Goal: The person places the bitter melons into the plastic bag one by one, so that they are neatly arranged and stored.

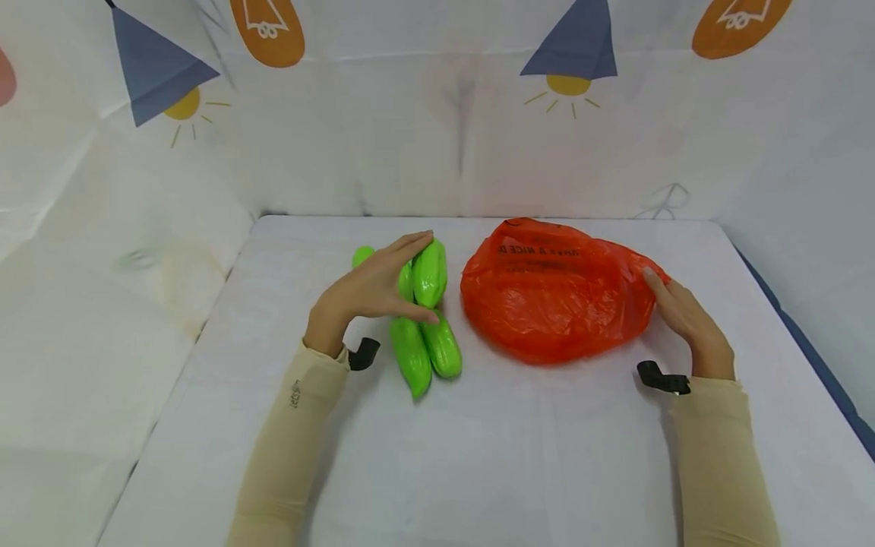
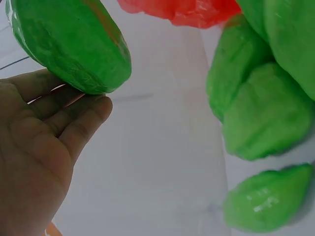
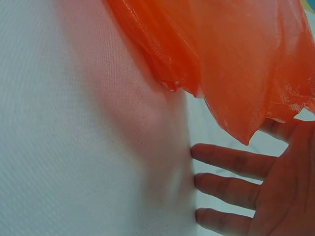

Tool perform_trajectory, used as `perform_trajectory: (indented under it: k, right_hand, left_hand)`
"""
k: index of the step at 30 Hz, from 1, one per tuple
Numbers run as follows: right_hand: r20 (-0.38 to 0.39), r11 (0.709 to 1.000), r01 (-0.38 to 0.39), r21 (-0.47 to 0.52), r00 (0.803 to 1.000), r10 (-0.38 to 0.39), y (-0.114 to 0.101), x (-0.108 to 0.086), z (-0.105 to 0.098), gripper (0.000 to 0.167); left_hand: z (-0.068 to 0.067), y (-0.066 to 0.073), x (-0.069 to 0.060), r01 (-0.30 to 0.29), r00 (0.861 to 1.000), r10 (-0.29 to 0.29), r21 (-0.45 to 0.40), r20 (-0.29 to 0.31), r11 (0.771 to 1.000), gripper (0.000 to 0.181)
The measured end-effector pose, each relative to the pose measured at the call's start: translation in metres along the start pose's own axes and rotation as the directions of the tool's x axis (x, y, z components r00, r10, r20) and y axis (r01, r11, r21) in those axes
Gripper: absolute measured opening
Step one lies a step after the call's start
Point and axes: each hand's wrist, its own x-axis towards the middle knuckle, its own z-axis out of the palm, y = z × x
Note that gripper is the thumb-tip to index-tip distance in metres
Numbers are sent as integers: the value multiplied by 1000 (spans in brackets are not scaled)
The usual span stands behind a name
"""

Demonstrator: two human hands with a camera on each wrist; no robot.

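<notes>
Between the thumb and fingers of my left hand (image 1: 372, 289) is a glossy green vegetable-shaped piece (image 1: 430, 275), held above several similar green pieces (image 1: 411, 357). In the left wrist view, the fingers of that hand (image 2: 44, 132) lie against the end of a green piece (image 2: 74, 44), with more green pieces (image 2: 268, 110) at the right. My right hand (image 1: 687, 319) pinches the right edge of a puffed red plastic bag (image 1: 547, 296) with dark print. In the right wrist view, three fingers of the right hand (image 3: 261, 182) spread below the bag (image 3: 236, 59); its thumb is hidden.
The white-covered table (image 1: 506, 456) meets a white cloth backdrop (image 1: 396, 137) with printed lamp shapes behind it. White cloth also hangs at the left and right. A dark blue strip (image 1: 807, 342) runs along the right side.
</notes>
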Motion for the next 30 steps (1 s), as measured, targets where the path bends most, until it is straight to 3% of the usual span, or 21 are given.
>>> perform_trajectory:
  k: [7, 13, 23, 30]
  right_hand:
    - [3, 1000, 7, 0, 1000, -7, 1, 1, -1, 94]
    - [5, 1000, -9, 6, 1000, 9, 1, 0, 0, 96]
    - [-12, 1000, -11, 24, 1000, 11, 0, 0, 2, 98]
    - [-16, 1000, 1, 18, 1000, -1, 1, 1, 3, 98]
  left_hand:
    - [-1, 27, 27, -80, 997, 80, 14, 17, 997, 122]
    - [10, 46, 53, -145, 988, 144, 9, 49, 989, 121]
    - [40, 68, 94, -166, 977, 166, -12, 135, 986, 123]
    - [62, 69, 112, -156, 977, 154, 3, 146, 988, 119]
